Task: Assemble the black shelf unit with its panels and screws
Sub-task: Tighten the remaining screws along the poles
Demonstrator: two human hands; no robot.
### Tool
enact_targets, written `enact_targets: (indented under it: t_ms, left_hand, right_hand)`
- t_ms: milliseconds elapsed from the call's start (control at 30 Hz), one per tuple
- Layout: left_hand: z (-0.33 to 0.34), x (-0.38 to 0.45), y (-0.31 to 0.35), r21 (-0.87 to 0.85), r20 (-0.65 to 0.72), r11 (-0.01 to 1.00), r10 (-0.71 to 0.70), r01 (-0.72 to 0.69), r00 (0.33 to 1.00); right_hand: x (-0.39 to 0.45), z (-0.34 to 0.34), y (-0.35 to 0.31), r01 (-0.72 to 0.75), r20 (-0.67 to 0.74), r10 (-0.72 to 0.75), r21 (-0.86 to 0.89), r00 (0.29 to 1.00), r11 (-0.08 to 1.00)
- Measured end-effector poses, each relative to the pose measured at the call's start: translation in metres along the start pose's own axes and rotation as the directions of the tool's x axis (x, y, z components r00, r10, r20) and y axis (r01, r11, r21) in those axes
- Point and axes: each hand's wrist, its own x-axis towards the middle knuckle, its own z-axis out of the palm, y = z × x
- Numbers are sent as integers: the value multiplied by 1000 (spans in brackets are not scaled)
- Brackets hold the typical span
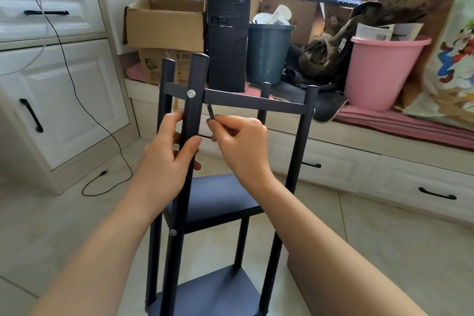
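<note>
The black shelf unit (256, 102) stands upright on the floor in front of me, with four round posts and three dark panels. My left hand (166, 154) grips the near left post (191, 120) just below the top panel. A silver screw (191, 93) sits in that post at the top panel's height, and a second screw (173, 232) sits at the middle panel (218, 197). My right hand (241, 143) pinches a small metal hex key (210, 114), its tip pointing up under the top panel's front edge, right of the post.
A white cabinet (64, 84) stands at the left with a black cable (102, 136) trailing on the tiled floor. Behind the shelf, a window bench holds cardboard boxes (164, 25), a computer tower (228, 41), a dark bin (269, 54) and a pink bucket (382, 69). A cardboard sheet (320, 277) lies at the lower right.
</note>
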Motion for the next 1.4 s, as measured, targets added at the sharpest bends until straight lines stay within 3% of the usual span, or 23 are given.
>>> enact_targets:
  t_ms: [233,400,733,1033,1400]
  left_hand:
    - [-1,0,1,-5,-4,1000,-9,9,1000]
    - [-1,-2,3,-13,17,1000,-8,8,1000]
    - [-1,1,0,-50,26,999,-14,15,1000]
    - [-3,3,-6,-67,40,998,-15,18,999]
    - [-2,5,-7,-46,17,999,-7,7,1000]
  right_hand:
    - [0,7,4,40,-27,-40,11,999,999]
    - [-4,19,15,103,-177,-112,-57,978,993]
    - [0,47,27,121,-274,-103,51,956,991]
    - [10,61,39,264,-373,-253,-21,893,964]
    - [7,61,37,220,-337,-183,75,924,973]
